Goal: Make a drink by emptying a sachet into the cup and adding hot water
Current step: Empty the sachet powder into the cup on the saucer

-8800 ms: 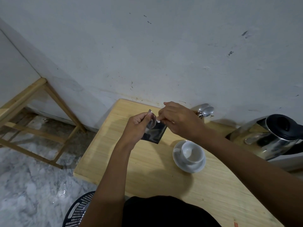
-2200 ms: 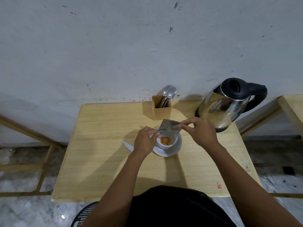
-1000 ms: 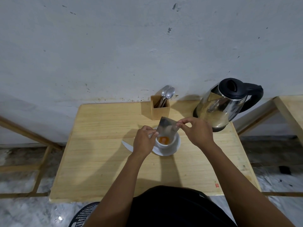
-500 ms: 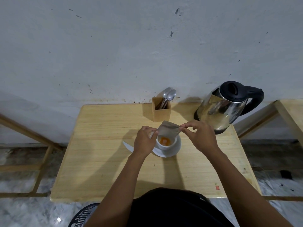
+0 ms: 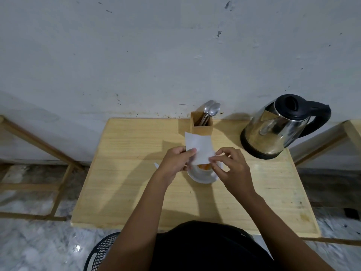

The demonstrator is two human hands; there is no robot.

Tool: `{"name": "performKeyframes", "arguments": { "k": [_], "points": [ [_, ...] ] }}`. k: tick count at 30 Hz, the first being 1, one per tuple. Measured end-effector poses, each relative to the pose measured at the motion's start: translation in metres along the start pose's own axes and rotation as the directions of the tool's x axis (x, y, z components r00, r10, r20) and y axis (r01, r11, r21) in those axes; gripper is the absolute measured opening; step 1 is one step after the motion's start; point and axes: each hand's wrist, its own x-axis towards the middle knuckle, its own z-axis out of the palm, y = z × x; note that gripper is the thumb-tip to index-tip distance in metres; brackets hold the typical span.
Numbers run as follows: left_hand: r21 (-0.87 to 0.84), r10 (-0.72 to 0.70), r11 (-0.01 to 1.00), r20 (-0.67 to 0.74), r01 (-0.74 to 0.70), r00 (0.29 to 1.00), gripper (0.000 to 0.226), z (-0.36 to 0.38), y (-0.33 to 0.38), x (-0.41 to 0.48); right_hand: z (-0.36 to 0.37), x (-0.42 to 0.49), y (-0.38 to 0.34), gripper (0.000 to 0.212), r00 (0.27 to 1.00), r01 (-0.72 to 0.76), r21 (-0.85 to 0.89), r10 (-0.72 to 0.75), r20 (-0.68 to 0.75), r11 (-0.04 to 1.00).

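A person's left hand [image 5: 176, 163] pinches one lower edge of an upended sachet [image 5: 198, 150] while the fingertips of the right hand [image 5: 232, 167] close on the opposite lower corner, both grips shut on the packet and holding its open mouth just above a white cup [image 5: 205, 170] on a saucer [image 5: 203, 178]. Orange powder shows inside the cup, though the packet hides most of the rim, so whether any powder remains to fall is hard to tell. The risk from here lies in the light hold: a shake or a drift sideways could scatter powder onto the worktop [image 5: 136, 173]. The kettle [image 5: 277, 128] stands well apart at the right rear, near a wooden holder [image 5: 202, 126] of spoons [image 5: 212, 109]; a hurried reach across for it could clip the cup.
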Motion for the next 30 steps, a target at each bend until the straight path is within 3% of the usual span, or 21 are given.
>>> {"name": "performKeyframes", "arguments": {
  "k": [2,3,5,6,7,10,15,18,23,26,28,30],
  "points": [
    [-0.027,0.033,0.999,-0.025,-0.034,0.999,0.026,-0.004,0.0,0.0,0.004,0.002,-0.005,0.024,0.97,-0.237,0.106,0.228,0.086,0.966],
    [-0.019,0.048,0.999,-0.028,-0.049,0.998,0.023,-0.007,-0.001,-0.001,0.006,0.005,-0.008,0.025,0.909,-0.414,0.227,0.386,0.16,0.881],
    [0.029,0.077,0.997,-0.023,-0.076,0.997,0.022,-0.012,-0.002,-0.004,0.007,0.017,-0.016,0.021,0.702,-0.705,0.478,0.609,0.369,0.523],
    [0.05,0.087,0.995,-0.02,-0.086,0.996,0.022,-0.013,-0.004,-0.005,0.008,0.023,-0.018,0.021,0.629,-0.761,0.528,0.63,0.455,0.378],
    [0.06,0.093,0.994,-0.015,-0.092,0.996,0.021,-0.014,-0.004,-0.006,0.008,0.027,-0.021,0.02,0.612,-0.776,0.53,0.612,0.501,0.342],
    [0.061,0.088,0.994,-0.002,-0.088,0.996,0.022,-0.018,-0.006,-0.006,0.014,0.035,-0.029,0.016,0.694,-0.719,0.486,0.551,0.463,0.498],
    [0.088,0.091,0.991,0.078,-0.098,0.993,0.026,-0.032,-0.01,-0.004,0.032,0.046,-0.036,0.021,0.727,-0.683,0.48,0.57,0.382,0.55],
    [0.11,0.11,0.988,-0.002,-0.109,0.994,0.024,-0.046,-0.015,0.002,0.041,0.047,-0.034,0.021,0.717,-0.697,0.359,0.588,0.376,0.62],
    [0.287,0.125,0.955,-0.173,-0.071,0.977,0.018,-0.069,-0.037,0.018,0.041,0.04,-0.011,0.015,0.678,-0.734,0.232,0.667,0.309,0.638],
    [0.329,0.11,0.944,-0.228,-0.03,0.967,0.025,-0.076,-0.061,0.033,0.039,0.03,0.003,0.032,0.719,-0.67,0.01,0.646,0.255,0.742],
    [0.471,0.104,0.881,-0.271,0.038,0.957,0.025,-0.073,-0.073,0.04,0.037,0.026,0.006,0.043,0.755,-0.596,-0.116,0.603,0.258,0.795],
    [0.669,0.17,0.734,-0.349,0.118,0.921,0.04,-0.066,-0.081,0.043,0.036,0.025,0.008,0.054,0.743,-0.58,-0.115,0.581,0.332,0.807]
  ]
}}
